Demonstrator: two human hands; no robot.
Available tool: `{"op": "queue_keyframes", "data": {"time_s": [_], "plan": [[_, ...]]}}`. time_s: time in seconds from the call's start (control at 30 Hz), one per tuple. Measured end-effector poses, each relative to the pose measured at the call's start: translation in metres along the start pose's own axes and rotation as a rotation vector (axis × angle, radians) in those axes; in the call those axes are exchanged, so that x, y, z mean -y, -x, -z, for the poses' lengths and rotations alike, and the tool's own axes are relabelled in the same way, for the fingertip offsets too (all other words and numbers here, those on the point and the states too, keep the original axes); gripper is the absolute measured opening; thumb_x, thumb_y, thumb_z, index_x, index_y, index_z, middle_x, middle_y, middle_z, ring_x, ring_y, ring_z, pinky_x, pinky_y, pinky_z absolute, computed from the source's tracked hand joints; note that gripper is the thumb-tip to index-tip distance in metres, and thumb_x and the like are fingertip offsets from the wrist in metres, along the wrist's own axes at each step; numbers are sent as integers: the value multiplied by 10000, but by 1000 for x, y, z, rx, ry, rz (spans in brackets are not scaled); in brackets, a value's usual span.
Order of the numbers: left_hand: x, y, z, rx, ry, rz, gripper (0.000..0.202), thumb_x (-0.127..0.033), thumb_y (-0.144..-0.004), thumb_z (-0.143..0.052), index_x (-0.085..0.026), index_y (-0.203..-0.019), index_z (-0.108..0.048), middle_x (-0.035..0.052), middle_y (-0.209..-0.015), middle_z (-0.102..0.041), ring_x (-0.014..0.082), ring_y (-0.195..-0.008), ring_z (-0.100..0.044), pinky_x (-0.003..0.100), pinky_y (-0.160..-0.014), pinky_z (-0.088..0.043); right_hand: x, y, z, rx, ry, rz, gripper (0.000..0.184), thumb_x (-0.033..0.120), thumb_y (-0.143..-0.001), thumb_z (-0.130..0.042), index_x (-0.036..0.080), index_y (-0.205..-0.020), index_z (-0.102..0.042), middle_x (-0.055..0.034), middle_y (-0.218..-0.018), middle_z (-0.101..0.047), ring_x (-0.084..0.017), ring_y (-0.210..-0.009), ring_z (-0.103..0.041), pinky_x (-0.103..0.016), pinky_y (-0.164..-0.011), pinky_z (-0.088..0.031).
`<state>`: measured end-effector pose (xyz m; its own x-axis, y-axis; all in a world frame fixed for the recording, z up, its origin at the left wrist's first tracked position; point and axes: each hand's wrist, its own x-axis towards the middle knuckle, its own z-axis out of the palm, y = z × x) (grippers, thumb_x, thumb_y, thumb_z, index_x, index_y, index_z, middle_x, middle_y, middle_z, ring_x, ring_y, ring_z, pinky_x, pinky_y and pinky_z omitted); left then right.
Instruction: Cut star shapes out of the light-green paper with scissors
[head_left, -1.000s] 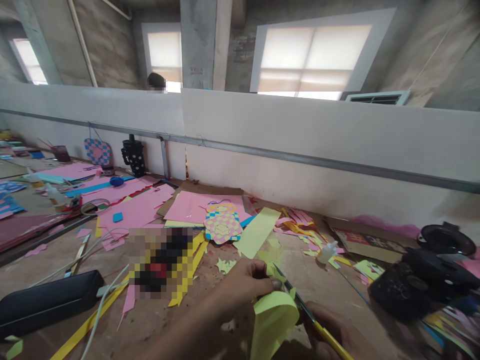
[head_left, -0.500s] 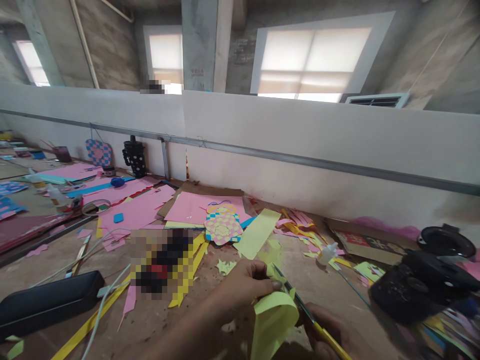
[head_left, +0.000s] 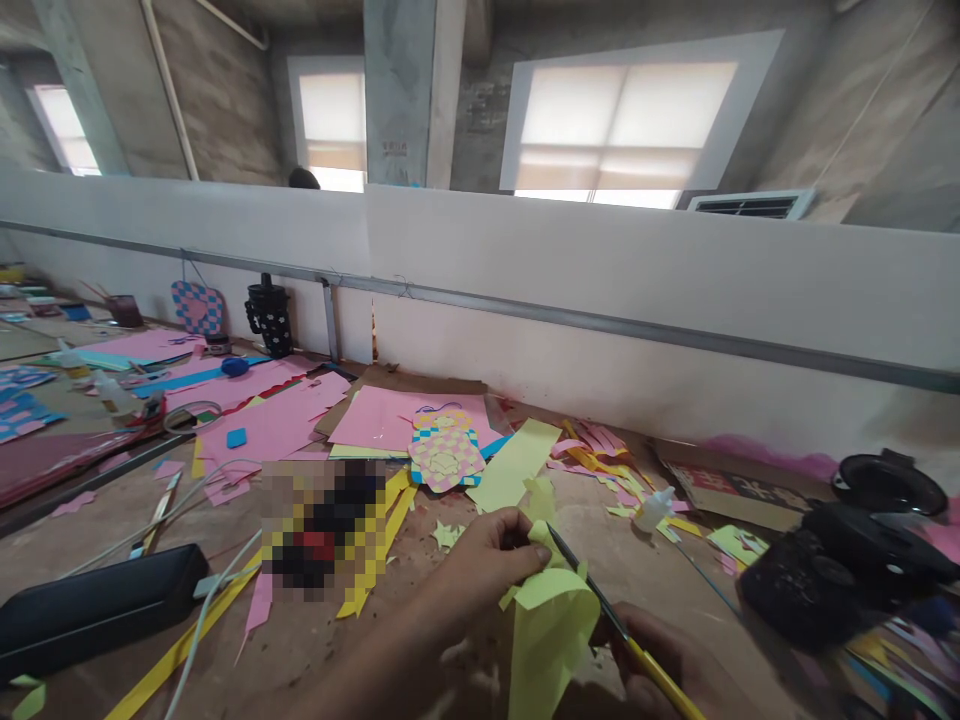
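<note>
My left hand [head_left: 501,555] is closed, pinching a piece of pale yellow-green paper [head_left: 551,620] between thumb and fingers. A long strip of that paper curls over and hangs below the fingertips. My right hand [head_left: 656,650], low in the frame and partly hidden by the paper, grips scissors [head_left: 609,610], seen edge-on, with dark blades and a yellow handle. Their tip lies against the paper right beside my left thumb. Just behind my hands, a flat strip of the same paper [head_left: 517,465] lies on the table. Small jagged cut pieces [head_left: 448,536] are left of my left hand.
A checkered paper cutout [head_left: 446,450] rests on pink sheets. Several scraps and a small glue bottle [head_left: 654,508] lie to the right, near a black container [head_left: 832,570]. Leftward are a black case [head_left: 105,605], a white cable [head_left: 196,635] and a black tumbler [head_left: 270,315].
My left hand and the paper have shifted slightly, and the pinched paper is turned a little beside the blades. My right hand keeps its grip on the scissors.
</note>
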<state>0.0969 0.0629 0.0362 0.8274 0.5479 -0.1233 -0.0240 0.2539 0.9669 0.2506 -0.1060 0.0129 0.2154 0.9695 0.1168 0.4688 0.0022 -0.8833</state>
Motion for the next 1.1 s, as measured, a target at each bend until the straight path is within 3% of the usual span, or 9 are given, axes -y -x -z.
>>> {"op": "queue_keyframes", "data": {"time_s": [0.1,0.23,0.4,0.5,0.63,0.73,0.87,1.1], "plan": [[-4,0,1,-84,-45,-36,253,-308,-626,-764,-179,-722,-568,-28,-668,-567,116,-622,-511,244,-597,-345,-4,4,1,-24,-9,-52,533,746,-741,-609,274,-958,-732,-41,-779,-731,-306,-717,-704,-360,-643,-558],[0,-8,6,-160,-18,-49,253,-301,-607,-775,-174,-715,-585,-28,-646,-580,122,-604,-526,243,-581,-377,-7,5,7,-61,39,-114,467,685,-696,-696,261,-884,-748,8,-624,-634,-212,-552,-605,-284,-533,-504],[10,-20,11,-212,48,-36,278,-337,-604,-795,-158,-740,-632,8,-673,-641,134,-598,-565,249,-572,-411,-7,3,11,-95,122,-167,417,649,-663,-737,266,-824,-755,35,-553,-546,-157,-514,-484,-239,-496,-423],[8,-20,12,-247,31,-24,260,-317,-614,-793,-157,-744,-636,-7,-632,-622,110,-555,-517,234,-549,-367,-8,3,8,-64,134,-161,492,720,-657,-689,271,-847,-751,48,-539,-514,-137,-493,-435,-222,-501,-417],[-2,-12,11,-184,16,-52,308,-369,-603,-796,-158,-749,-626,-16,-636,-598,110,-566,-502,241,-564,-356,-6,1,4,24,59,-141,578,780,-679,-628,277,-932,-755,51,-584,-526,-134,-521,-449,-215,-566,-460],[-6,-8,12,-133,-7,-73,343,-412,-597,-791,-162,-747,-610,-18,-652,-582,114,-574,-497,248,-564,-343,-1,0,3,78,-30,-168,570,781,-686,-628,289,-950,-748,40,-674,-616,-148,-574,-532,-211,-606,-489],[-4,-7,15,-76,-75,-84,322,-426,-651,-749,-167,-769,-600,-31,-657,-557,102,-563,-462,248,-561,-316,4,2,4,114,-36,-185,479,688,-721,-668,270,-948,-728,10,-813,-731,-215,-739,-662,-222,-660,-509],[-3,-8,18,-5,-241,-115,216,-371,-716,-670,-175,-753,-588,-61,-612,-488,95,-562,-379,250,-537,-256,10,1,6,143,6,-179,522,708,-730,-638,248,-966,-710,-4,-798,-717,-225,-734,-646,-248,-642,-489]]}}
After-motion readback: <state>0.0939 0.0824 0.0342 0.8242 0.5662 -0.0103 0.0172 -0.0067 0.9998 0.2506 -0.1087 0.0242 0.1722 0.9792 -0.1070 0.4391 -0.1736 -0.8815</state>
